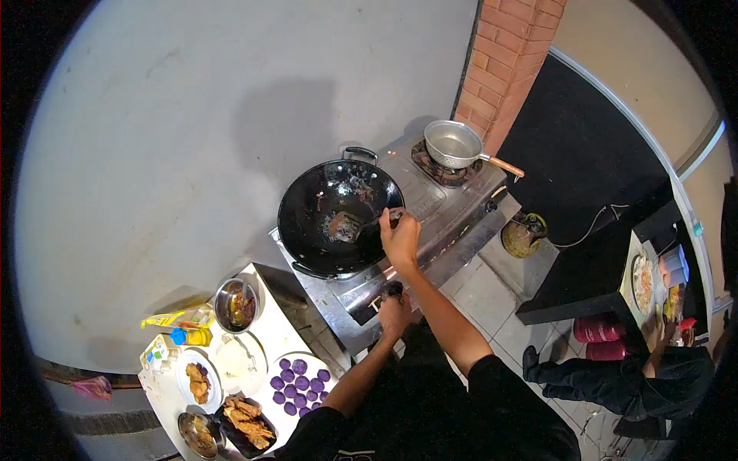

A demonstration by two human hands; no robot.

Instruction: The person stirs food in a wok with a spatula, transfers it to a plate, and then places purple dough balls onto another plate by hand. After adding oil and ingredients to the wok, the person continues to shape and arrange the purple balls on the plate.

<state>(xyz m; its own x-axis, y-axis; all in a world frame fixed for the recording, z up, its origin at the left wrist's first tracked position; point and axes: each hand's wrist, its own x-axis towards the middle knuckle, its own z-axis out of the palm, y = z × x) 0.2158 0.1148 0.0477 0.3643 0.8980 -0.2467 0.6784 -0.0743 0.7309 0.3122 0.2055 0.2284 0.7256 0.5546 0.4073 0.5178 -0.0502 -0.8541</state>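
Head view: right hand (400, 240) at wok (304, 223) rim, wall (177, 131) beyond

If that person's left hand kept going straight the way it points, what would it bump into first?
Probably the stove: its front lies just ahead of the left hand, though the gap, if any, is hard to judge.

From my end I can read no lettering: the print on the yellow plastic packet (184, 316) and black fabric shirt (400, 430) is too small.
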